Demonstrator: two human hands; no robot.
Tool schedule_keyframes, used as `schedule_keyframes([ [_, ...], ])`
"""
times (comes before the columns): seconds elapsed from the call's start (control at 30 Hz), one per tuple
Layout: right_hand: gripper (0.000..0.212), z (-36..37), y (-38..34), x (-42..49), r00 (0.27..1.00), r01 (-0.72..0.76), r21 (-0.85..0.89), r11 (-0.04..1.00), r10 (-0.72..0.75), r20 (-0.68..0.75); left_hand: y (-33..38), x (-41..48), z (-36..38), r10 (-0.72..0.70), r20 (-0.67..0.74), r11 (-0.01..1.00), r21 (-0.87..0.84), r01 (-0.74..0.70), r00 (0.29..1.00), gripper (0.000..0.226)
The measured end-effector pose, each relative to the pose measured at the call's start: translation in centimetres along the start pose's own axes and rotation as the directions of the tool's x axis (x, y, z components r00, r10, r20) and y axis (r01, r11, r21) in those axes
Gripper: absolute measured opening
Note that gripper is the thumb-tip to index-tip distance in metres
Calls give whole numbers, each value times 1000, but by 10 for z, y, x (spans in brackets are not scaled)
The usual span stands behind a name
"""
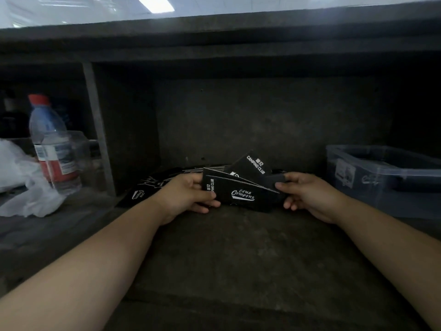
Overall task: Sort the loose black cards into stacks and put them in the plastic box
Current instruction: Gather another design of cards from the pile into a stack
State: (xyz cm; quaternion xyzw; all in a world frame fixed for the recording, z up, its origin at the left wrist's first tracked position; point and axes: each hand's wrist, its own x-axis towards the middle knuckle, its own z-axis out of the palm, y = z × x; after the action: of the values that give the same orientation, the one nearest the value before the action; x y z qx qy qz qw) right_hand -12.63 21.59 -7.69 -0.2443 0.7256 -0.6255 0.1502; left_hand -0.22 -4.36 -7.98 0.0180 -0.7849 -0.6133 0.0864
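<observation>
Both hands, left (188, 194) and right (307, 195), pinch a splayed bunch of cards (241, 187); squaring them seems wise before the box (381, 173), perhaps empty.

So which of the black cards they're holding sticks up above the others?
The rear card, printed CAMPING CLUB in block letters, tilts up behind the bunch; the front card, with the script Club Camping logo, lies level.
</observation>
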Motion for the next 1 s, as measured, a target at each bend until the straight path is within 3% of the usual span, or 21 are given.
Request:
schedule_keyframes([
  [0.13,22,-2,-1,0,999,-30,-21,999,30,20,-1,2,0,-7,22,1000,-22,7,1000,24],
  [0.4,21,-3,-2,1,999,-36,-24,999,37,37,3,-5,6,130,50,988,-95,-125,990,47],
  [0.53,15,-3,-4,4,997,-64,-28,998,65,48,5,-7,6,120,54,987,102,-125,991,42],
  [0.63,18,-5,-3,7,993,-85,-48,995,88,74,4,-4,6,92,101,985,139,-105,991,26],
  [0.73,18,-6,-3,8,993,-86,-35,996,89,82,3,-4,6,99,145,974,187,-126,984,26],
  [0.87,17,-5,-4,5,993,-74,-8,997,75,92,4,-7,4,137,147,971,176,-162,980,30],
  [1.0,22,-7,-5,5,991,-87,-17,996,89,102,10,-9,2,189,30,981,46,-190,982,22],
])
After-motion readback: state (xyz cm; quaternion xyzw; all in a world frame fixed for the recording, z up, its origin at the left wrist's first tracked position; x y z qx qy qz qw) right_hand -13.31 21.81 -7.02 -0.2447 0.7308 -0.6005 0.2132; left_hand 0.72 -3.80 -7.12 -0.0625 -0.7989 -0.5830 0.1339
